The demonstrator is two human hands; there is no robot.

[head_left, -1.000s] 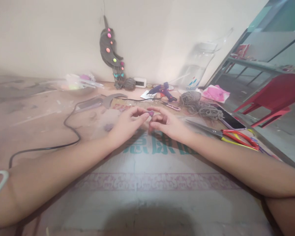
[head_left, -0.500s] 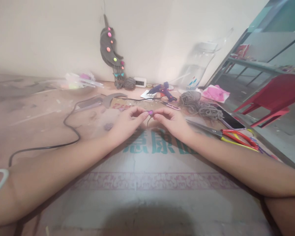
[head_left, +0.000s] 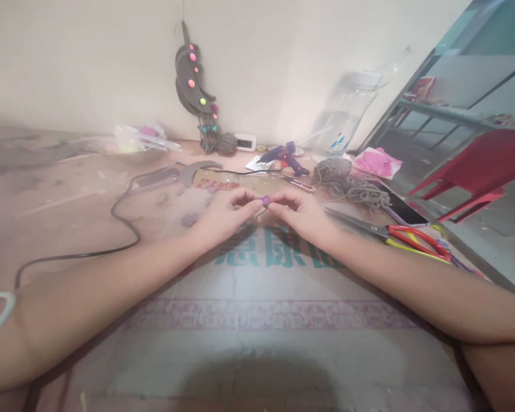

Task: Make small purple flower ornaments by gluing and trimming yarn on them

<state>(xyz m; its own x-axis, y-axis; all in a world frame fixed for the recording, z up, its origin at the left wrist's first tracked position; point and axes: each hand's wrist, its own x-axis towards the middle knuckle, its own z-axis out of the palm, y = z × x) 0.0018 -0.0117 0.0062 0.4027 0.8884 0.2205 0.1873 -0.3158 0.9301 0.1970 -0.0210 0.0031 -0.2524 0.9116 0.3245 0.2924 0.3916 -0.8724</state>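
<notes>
Between my two hands is a small purple ball (head_left: 265, 200) with a dark rim that looks like grey yarn around it. My left hand (head_left: 227, 213) pinches it from the left with thumb and forefinger. From the right, the thumb and forefinger of my right hand (head_left: 305, 216) pinch its other side. A short thin strand (head_left: 261, 213) hangs below the fingertips. The ball is held just above a sheet with green printed characters (head_left: 257, 252). Whether each fingertip grips the ball or only its yarn is too small to tell.
Large scissors (head_left: 386, 232) lie by my right forearm. Beyond are grey yarn (head_left: 352, 183), a phone (head_left: 405, 209), a glue gun (head_left: 285, 157), a snipper (head_left: 298, 183) and a water jug (head_left: 345, 114). A black cord (head_left: 124, 220) crosses the left side. A grey crescent ornament (head_left: 191, 86) hangs on the wall.
The purple ball has shifted slightly right and down and shows more of its dark rim. Both hands stay nearly in place, still pinching. The strand below has swung a little.
</notes>
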